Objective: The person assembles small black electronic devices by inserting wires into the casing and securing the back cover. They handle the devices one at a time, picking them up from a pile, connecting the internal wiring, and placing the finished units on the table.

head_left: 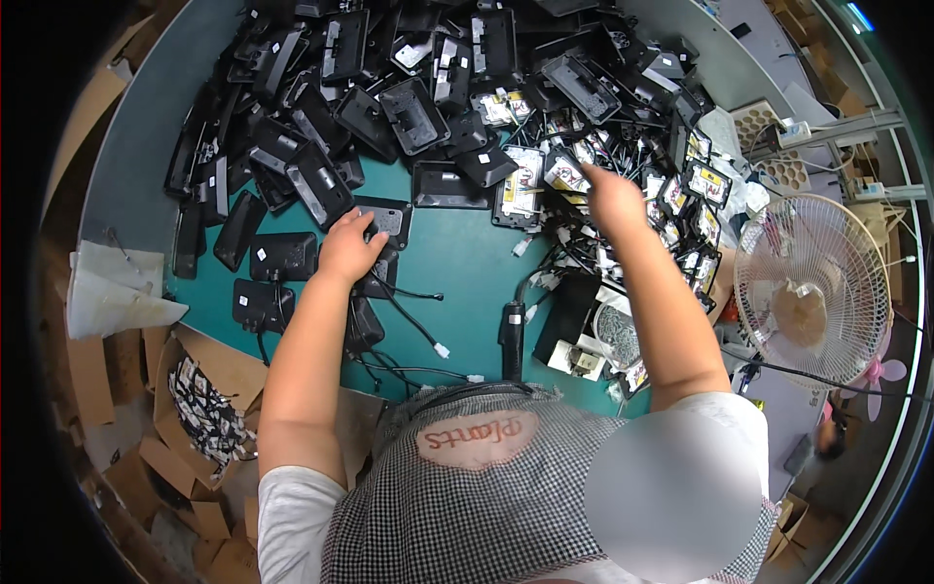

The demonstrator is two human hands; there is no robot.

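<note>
My left hand lies with fingers and thumb apart on a black plastic housing on the green bench mat. Black cables with white plugs trail away below it. Over at the right, the curled fingers of my right hand grip the edge of a black module with a white and yellow label. Part of that grip is hidden behind the hand. A heap of similar labelled modules with tangled wires surrounds this hand. Two finished-looking black housings sit left of my left forearm.
Black housings pile up along the back. A black corded hand tool lies near the front edge, beside a clear tub of small screws. At the right stands a fan; at lower left, a cardboard box holds cabled parts.
</note>
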